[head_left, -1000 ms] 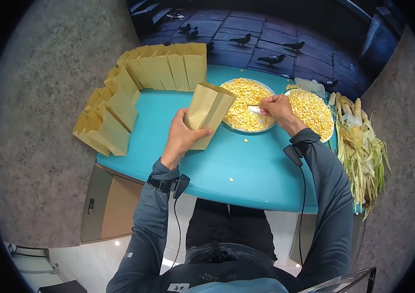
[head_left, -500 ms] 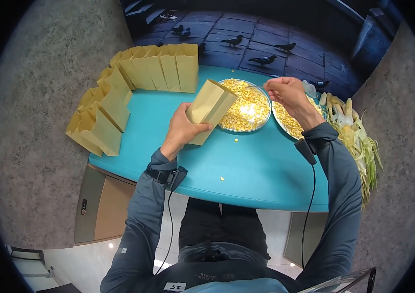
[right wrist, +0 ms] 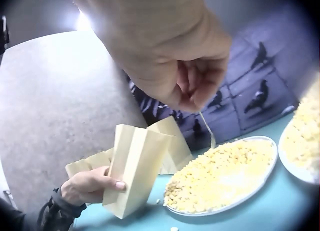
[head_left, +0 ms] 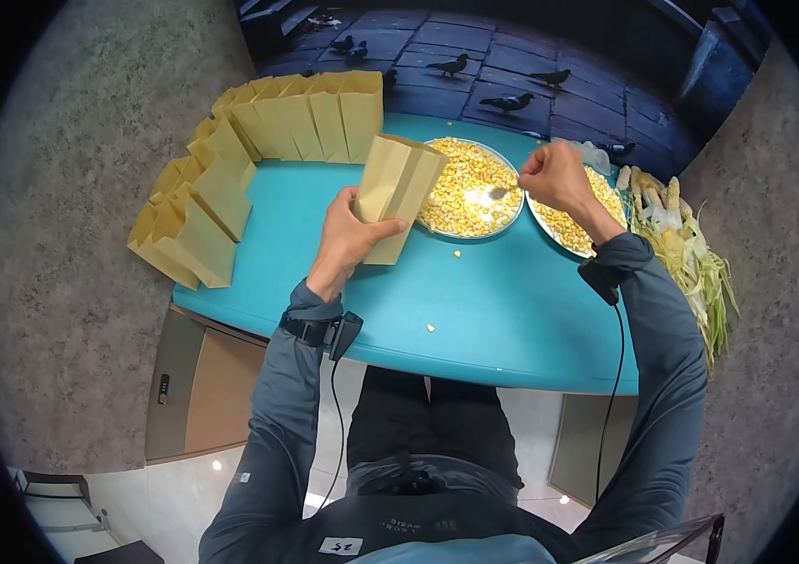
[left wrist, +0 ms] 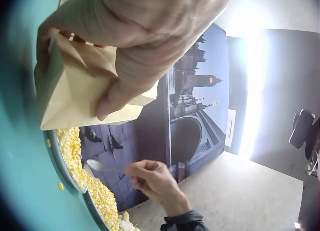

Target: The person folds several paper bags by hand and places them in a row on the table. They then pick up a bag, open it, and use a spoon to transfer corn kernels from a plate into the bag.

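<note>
My left hand [head_left: 348, 235] grips an open-topped brown paper bag [head_left: 401, 193], thumb across its near side and fingers behind. The bag leans slightly right, its mouth beside the left plate [head_left: 468, 237] heaped with yellow corn kernels [head_left: 463, 209]. My right hand [head_left: 564, 179] pinches the thin handle of a small spoon [right wrist: 212, 140] between thumb and fingertips. It is above the gap between the two plates, and the spoon's bowl [left wrist: 94, 165] points down at the kernels of the left plate. The bag's inside is hidden.
Several open brown paper bags [head_left: 296, 122] stand along the table's back and left edges. A second plate of kernels [head_left: 564, 228] is at the right, beside cobs and husks [head_left: 691, 254]. Loose kernels [head_left: 457, 253] lie on the turquoise table [head_left: 503, 320]. A pigeon-printed backdrop [head_left: 569, 113] rises behind.
My right hand lifted the spoon from the left plate's kernels and moved right, then lowered it toward them again. The bag tilted right, then came back more upright in my left hand.
</note>
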Demonstrator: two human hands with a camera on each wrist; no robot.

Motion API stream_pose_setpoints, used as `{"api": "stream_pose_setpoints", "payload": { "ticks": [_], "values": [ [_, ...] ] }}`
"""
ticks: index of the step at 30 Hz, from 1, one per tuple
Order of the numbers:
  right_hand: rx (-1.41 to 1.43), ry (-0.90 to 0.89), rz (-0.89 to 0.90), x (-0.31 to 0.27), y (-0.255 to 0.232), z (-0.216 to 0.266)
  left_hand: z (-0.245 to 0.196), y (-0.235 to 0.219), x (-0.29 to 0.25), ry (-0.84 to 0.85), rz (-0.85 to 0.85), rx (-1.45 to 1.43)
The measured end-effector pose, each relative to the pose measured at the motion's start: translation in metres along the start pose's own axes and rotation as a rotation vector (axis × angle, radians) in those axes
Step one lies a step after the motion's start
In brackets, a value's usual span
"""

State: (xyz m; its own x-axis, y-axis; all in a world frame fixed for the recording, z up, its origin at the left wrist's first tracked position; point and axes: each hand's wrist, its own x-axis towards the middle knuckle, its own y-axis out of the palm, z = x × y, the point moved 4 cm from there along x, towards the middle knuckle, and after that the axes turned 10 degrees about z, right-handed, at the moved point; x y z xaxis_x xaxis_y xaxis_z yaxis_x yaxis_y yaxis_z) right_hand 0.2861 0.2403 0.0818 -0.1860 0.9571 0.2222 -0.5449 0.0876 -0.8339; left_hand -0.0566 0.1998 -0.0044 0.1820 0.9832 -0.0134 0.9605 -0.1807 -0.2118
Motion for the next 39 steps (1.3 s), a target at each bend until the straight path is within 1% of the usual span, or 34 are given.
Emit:
{"api": "stream_pose_setpoints", "payload": {
  "ticks": [1, 2, 3, 5, 6, 8, 9, 11, 12, 13, 15, 16, 20, 23, 26, 27, 30, 31, 33, 34, 35, 37, 38, 39],
  "values": [
    [0.003, 0.190, 0.116, 0.001, 0.006, -0.012, 0.002, -0.003, -0.001, 0.000, 0.000, 0.002],
    [0.093, 0.316, 0.176, 0.002, 0.012, -0.022, 0.003, -0.006, -0.003, 0.012, -0.019, 0.000],
    [0.094, 0.315, 0.176, 0.005, 0.016, -0.027, 0.005, -0.009, -0.005, 0.023, -0.039, -0.002],
    [0.408, 0.401, 0.172, 0.009, 0.037, -0.048, 0.004, -0.012, -0.008, 0.014, -0.044, 0.006],
    [0.413, 0.400, 0.174, 0.011, 0.048, -0.052, 0.004, -0.013, -0.009, 0.007, -0.049, 0.013],
    [0.611, 0.458, 0.153, 0.017, 0.070, -0.055, 0.008, -0.015, -0.011, 0.014, -0.046, 0.023],
    [0.617, 0.456, 0.153, 0.018, 0.077, -0.050, 0.008, -0.016, -0.011, 0.023, -0.040, 0.028],
    [0.806, 0.460, 0.151, 0.016, 0.093, -0.042, 0.007, -0.016, -0.014, 0.020, -0.041, 0.041],
    [0.874, 0.461, 0.180, 0.017, 0.103, -0.043, 0.007, -0.016, -0.014, 0.018, -0.041, 0.048],
    [0.884, 0.465, 0.174, 0.017, 0.110, -0.045, 0.007, -0.016, -0.015, 0.017, -0.034, 0.057],
    [1.004, 0.504, 0.170, 0.015, 0.121, -0.048, 0.006, -0.017, -0.015, 0.050, -0.054, 0.107],
    [1.017, 0.531, 0.153, 0.014, 0.122, -0.049, 0.006, -0.017, -0.014, 0.051, -0.048, 0.114],
    [1.057, 0.512, 0.125, 0.012, 0.114, -0.058, 0.011, -0.017, -0.009, 0.048, -0.035, 0.114],
    [1.092, 0.485, 0.103, 0.008, 0.092, -0.054, 0.008, -0.013, -0.005, 0.047, -0.031, 0.145],
    [1.088, 0.392, 0.089, 0.010, 0.064, -0.047, 0.008, -0.006, 0.001, 0.046, -0.024, 0.165],
    [1.082, 0.389, 0.092, 0.011, 0.053, -0.039, 0.008, -0.003, 0.003, 0.048, -0.014, 0.180],
    [0.964, 0.292, 0.040, 0.010, 0.019, -0.007, 0.005, 0.007, 0.009, 0.040, 0.008, 0.192],
    [0.960, 0.291, 0.041, 0.009, 0.013, 0.003, 0.004, 0.008, 0.011, 0.041, 0.006, 0.188],
    [0.847, 0.147, 0.051, 0.007, 0.005, 0.027, 0.002, 0.014, 0.013, 0.016, 0.021, 0.184],
    [0.754, 0.126, 0.063, 0.005, 0.007, 0.036, 0.002, 0.016, 0.013, 0.017, 0.023, 0.182],
    [0.752, 0.127, 0.062, 0.000, 0.012, 0.040, 0.001, 0.019, 0.013, 0.023, 0.028, 0.163],
    [0.376, -0.289, -0.016, -0.010, 0.016, 0.061, -0.001, 0.023, 0.012, 0.031, 0.029, 0.143],
    [0.307, -0.443, -0.082, -0.016, 0.017, 0.068, 0.001, 0.024, 0.012, 0.013, 0.029, 0.122],
    [0.309, -0.444, -0.080, -0.016, 0.015, 0.071, 0.002, 0.024, 0.011, -0.008, 0.028, 0.101]
  ]
}}
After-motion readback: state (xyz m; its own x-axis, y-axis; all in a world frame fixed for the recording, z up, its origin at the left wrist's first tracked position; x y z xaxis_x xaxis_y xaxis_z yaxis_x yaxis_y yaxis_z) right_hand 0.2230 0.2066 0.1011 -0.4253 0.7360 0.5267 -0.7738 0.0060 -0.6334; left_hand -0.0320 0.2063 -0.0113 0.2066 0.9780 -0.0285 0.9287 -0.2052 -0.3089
